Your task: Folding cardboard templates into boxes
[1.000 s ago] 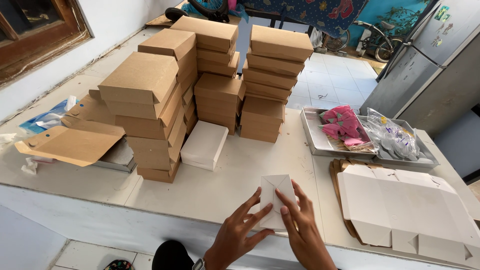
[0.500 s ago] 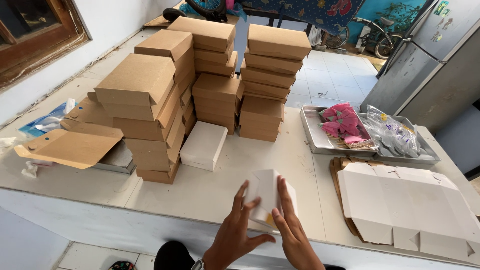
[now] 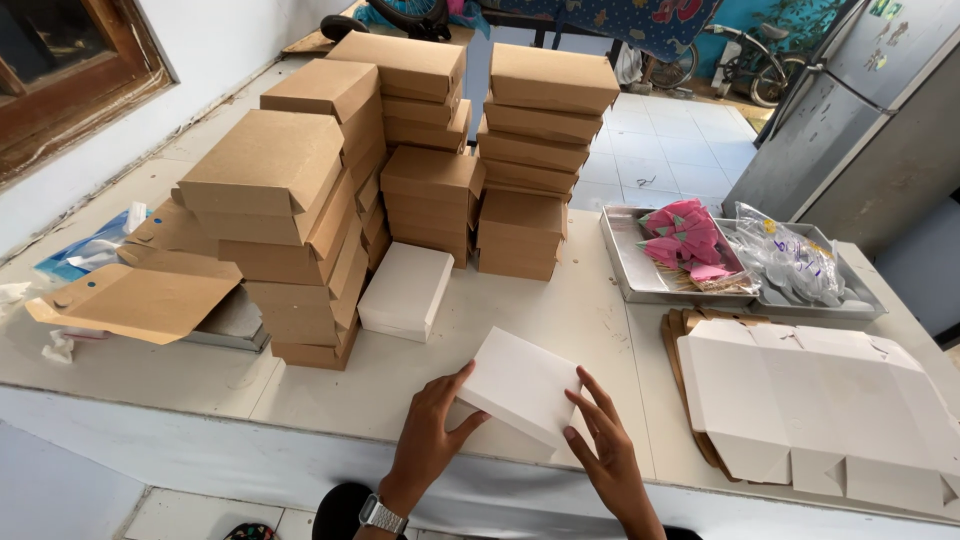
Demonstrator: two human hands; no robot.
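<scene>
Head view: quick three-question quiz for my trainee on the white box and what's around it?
1. True or false: both hands touch the white box.
2. What lies flat to the right of the right hand? A) unfolded box blanks B) scissors C) tape roll
3. What colour are the stacked boxes behind the left hand?

Key: 1 true. 2 A, the blanks. 3 brown.

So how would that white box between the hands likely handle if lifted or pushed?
The white box looks like thin folded card, so probably light for its size. Both hands, left hand and right hand, steady it by its sides, hinting it may flex or crush if squeezed. Flat faces suggest it would slide on the counter, not roll.
</scene>
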